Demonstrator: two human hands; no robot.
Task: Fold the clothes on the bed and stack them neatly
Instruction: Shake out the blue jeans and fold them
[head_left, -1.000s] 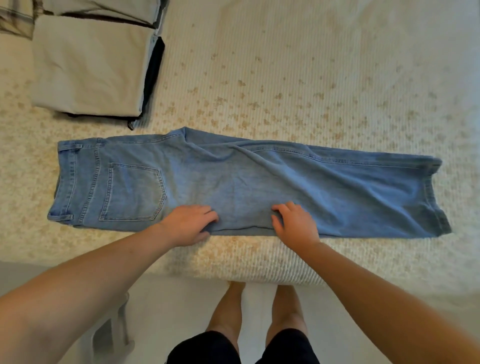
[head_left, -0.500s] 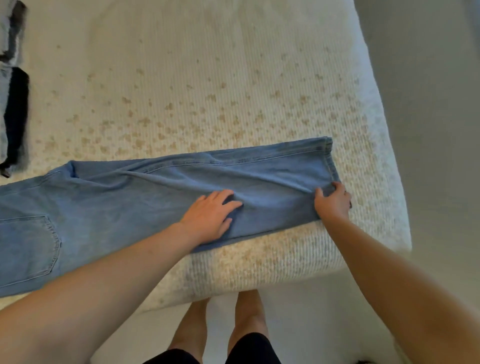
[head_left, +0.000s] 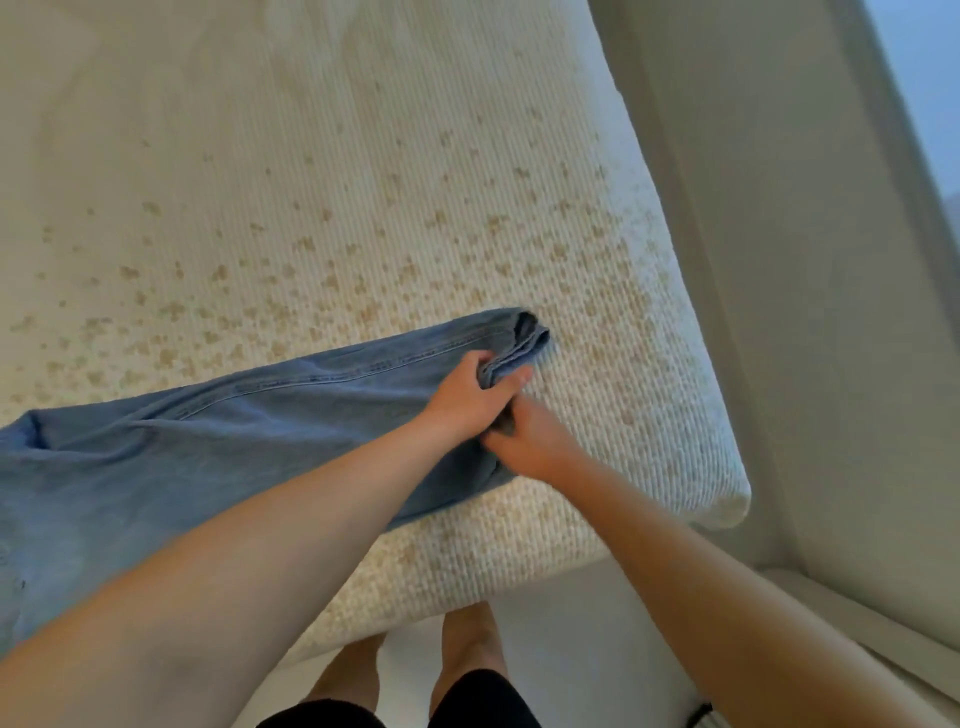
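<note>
Both hands have moved to the hem end of the jeans (head_left: 218, 447), which are lying along the near edge of the bed (head_left: 363, 182). The left hand (head_left: 462, 397) is gripping the bunched hem, no longer pressing flat; the right hand (head_left: 524, 441) is gripping the cloth just beside it. Folding over the legs is likely starting. The wall (head_left: 779, 260) is standing close on the right.

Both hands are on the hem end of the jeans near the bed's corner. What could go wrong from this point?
1. The left hand and right hand grip the jeans bunched at the hem, so the fold could come out creased or uneven.
2. The jeans' near edge lies along the edge of the bed; a pull might drag them off.
</note>
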